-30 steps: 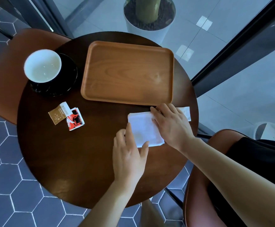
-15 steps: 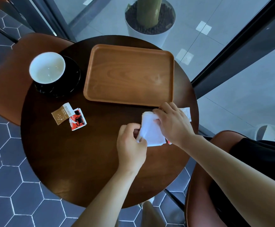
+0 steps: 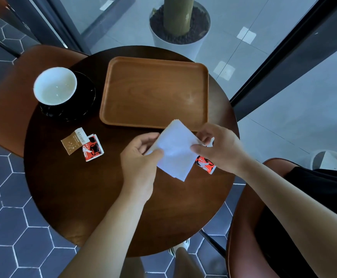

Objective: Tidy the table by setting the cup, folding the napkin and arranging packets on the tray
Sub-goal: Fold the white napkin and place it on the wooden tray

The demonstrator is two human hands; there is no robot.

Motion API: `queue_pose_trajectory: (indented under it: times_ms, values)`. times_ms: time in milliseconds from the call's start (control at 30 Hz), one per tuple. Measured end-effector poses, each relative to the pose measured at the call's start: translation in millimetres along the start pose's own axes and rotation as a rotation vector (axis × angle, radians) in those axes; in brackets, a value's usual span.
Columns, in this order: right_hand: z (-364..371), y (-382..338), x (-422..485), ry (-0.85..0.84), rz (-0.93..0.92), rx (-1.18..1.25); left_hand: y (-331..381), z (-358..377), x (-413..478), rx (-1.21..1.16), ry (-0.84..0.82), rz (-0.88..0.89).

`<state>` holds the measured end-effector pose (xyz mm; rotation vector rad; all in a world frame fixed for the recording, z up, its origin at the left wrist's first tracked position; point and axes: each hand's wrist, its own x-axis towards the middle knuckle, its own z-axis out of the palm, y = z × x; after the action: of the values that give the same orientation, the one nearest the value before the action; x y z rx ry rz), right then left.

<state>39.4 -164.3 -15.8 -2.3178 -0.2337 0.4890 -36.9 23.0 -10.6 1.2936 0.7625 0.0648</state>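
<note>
Both hands hold the white napkin (image 3: 175,151). It is folded to a square, turned like a diamond, and sits over the near right part of the round dark surface (image 3: 79,197). The left hand (image 3: 141,159) pinches its left corner, thumb on top and fingers (image 3: 143,140) curled underneath. The right hand (image 3: 221,149) grasps the right corner, thumb pressed onto the paper and the other fingers bent behind it. In this view the napkin's far corner overlaps the near rim of the wooden tray (image 3: 153,91), and its near corner points toward the person.

1 red packet (image 3: 206,166) lies on the surface just under the right hand, partly covered by the napkin. A sliver of a white packet (image 3: 211,141) shows behind the right hand's fingers; I cannot tell whether they touch it.

Left of the hands 2 more packets lie on the surface, touching each other: a brown packet (image 3: 73,142) and a second red packet (image 3: 93,148). Beyond them the white cup (image 3: 55,85) stands upright on a black saucer (image 3: 85,97), just left of the tray.

A brown chair (image 3: 5,93) stands at the left, and a white planter (image 3: 175,44) stands beyond the tray.
</note>
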Motion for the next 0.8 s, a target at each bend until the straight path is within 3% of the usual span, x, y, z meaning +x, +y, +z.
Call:
queue_pose_trajectory:
  times_ms: [133,233,300,467,800]
  values:
    - [0,-14,-3,0.023,0.152,0.372,15,-2,6,-0.196,0.006,-0.066]
    - [6,-24,-9,0.025,0.265,0.825,20,-3,4,-0.295,-0.118,-0.161]
    - [13,-28,-11,0.066,0.301,0.922,18,-3,2,-0.237,-0.201,-0.214]
    - [28,-31,-11,0.095,0.325,0.949,12,-9,0,-0.056,-0.207,-0.167]
    - [34,-38,-4,0.136,0.273,0.608,23,-23,14,0.234,-0.079,0.085]
